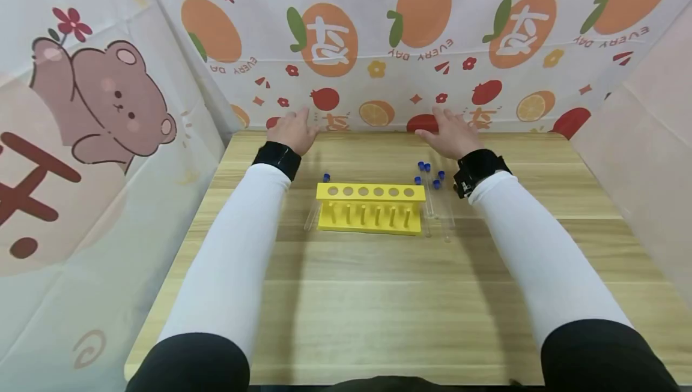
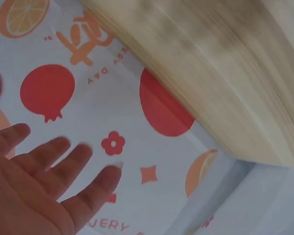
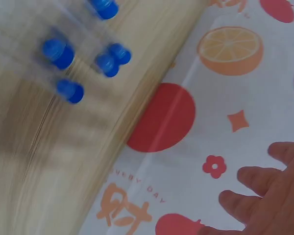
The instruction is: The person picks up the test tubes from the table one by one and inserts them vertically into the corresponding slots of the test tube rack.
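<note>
Test tube rack (image 1: 370,199), yellow: stands upright on the bench (image 1: 367,296), at the centre of the head frame. Six holes in the upper bar and six pegs on the base are visible; no tube is seated.

One clear tube (image 1: 312,215) with a blue cap (image 1: 327,177) lies at the rack's left end; contact with the rack cannot be determined. Five more blue caps lie grouped right of centre, on clear tubes (image 1: 430,205) close together beside the rack's right end.

Left hand (image 1: 294,131) and right hand (image 1: 454,134): upper centre of the head frame, at the bench's far edge before the printed fabric (image 1: 400,89). Fingers are extended and spread, gripping nothing. Contact with the fabric cannot be confirmed.

Caution: the tubes lie loose and are likely to roll if a sleeve or fingertip brushes them. The right-hand group is most exposed, being nearest the right wrist; a knock could drive tubes against each other. A careless push could also shift the rack.
</note>
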Available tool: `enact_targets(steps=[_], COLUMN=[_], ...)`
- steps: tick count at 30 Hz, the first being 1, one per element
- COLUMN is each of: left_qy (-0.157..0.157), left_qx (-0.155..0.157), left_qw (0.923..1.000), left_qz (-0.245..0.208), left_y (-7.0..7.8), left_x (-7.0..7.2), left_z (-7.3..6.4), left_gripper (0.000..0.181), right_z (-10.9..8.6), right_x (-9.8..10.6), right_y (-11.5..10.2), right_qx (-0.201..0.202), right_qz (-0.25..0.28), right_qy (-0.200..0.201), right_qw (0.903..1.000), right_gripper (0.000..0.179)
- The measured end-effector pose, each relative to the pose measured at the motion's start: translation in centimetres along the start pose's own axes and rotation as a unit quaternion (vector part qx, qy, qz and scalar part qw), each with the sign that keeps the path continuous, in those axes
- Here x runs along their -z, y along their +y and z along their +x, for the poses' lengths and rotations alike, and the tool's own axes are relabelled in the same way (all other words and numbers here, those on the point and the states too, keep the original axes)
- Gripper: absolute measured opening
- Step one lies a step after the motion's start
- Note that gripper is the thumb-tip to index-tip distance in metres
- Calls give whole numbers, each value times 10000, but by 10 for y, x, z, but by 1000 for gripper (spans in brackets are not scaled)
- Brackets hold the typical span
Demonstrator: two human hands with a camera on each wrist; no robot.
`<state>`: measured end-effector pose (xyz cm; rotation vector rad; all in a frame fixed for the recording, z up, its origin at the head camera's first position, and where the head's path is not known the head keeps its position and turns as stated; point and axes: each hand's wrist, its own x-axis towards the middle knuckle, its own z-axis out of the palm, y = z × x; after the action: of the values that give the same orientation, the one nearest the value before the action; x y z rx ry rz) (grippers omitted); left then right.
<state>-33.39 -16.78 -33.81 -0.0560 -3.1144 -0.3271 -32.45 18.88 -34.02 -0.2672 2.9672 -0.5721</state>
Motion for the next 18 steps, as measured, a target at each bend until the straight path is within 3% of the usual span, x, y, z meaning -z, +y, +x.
enact_targets(steps=[7, 18], left_qy=[-92, -860], left_qx=[-134, -39], left_qw=[9998, 9957], left_qz=[-71, -333], left_y=[-11, -20], left_x=[-26, -62], left_z=[0, -15], left_gripper=[49, 41], right_z=[-6, -38], right_x=[-13, -44], right_y=[-3, 2], right_qx=[214, 544], right_qz=[474, 1417], right_qy=[-29, 111], right_qw=[9986, 9884], right_gripper=[85, 64])
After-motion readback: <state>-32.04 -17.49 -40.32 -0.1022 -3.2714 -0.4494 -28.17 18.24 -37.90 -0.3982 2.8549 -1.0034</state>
